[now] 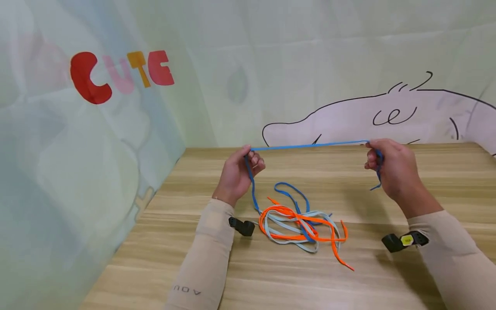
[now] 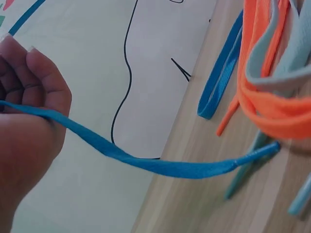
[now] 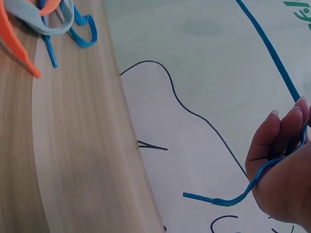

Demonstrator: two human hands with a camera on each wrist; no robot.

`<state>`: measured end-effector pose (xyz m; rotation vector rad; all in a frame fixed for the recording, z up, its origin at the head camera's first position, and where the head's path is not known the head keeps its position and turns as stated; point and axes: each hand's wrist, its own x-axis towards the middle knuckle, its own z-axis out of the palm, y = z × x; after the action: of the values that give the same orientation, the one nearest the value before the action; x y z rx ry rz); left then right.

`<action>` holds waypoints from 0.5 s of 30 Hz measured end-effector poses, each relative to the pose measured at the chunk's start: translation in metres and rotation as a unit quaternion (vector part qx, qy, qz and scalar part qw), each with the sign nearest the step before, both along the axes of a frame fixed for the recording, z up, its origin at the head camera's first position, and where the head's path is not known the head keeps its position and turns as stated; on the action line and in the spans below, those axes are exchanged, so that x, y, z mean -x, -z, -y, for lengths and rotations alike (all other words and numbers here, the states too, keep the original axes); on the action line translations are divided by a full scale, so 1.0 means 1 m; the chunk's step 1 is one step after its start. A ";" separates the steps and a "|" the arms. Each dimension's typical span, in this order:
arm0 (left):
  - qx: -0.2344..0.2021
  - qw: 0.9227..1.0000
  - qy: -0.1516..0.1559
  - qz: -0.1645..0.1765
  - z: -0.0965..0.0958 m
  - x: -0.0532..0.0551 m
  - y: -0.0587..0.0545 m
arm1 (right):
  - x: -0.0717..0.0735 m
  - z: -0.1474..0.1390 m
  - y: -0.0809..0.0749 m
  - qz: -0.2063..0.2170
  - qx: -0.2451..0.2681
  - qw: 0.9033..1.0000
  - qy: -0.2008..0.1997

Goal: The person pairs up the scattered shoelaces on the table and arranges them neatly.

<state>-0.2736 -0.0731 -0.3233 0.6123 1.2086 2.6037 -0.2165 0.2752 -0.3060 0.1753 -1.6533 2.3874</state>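
A blue shoelace (image 1: 310, 146) is stretched nearly straight between the two hands, above the table. My left hand (image 1: 236, 174) pinches it between thumb and index finger, with the other fingers curled in. From there one tail hangs down, its tipped end showing in the left wrist view. At the other side my right hand (image 1: 397, 170) pinches the lace too, and a short tail (image 3: 231, 200) dangles past the palm. Below lies a loose tangle of an orange shoelace (image 1: 336, 252), a pale blue shoelace (image 2: 272, 83) and another blue shoelace (image 1: 290, 186).
The laces lie on a wood-grain table (image 1: 166, 258). A printed backdrop (image 1: 240, 51) rises along its back and left edges, with coloured letters (image 1: 91, 84) and a line drawing. Small black devices (image 1: 245, 227) sit at both beige sleeves near the wrists.
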 end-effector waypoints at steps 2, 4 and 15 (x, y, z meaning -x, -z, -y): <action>0.007 1.000 -0.009 0.004 0.001 0.002 0.001 | 0.000 -0.002 0.002 0.003 -0.009 1.000 0.005; 0.019 1.000 -0.017 0.008 0.002 0.004 0.001 | 0.000 -0.005 0.003 0.004 -0.016 1.000 0.009; 0.094 0.990 -0.081 0.070 0.009 0.014 0.005 | 0.003 -0.013 0.008 0.018 -0.094 0.994 0.053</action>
<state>-0.2871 -0.0818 -0.3280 0.3011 1.4896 2.5682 -0.2192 0.2887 -0.3136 0.0761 -1.8539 2.1705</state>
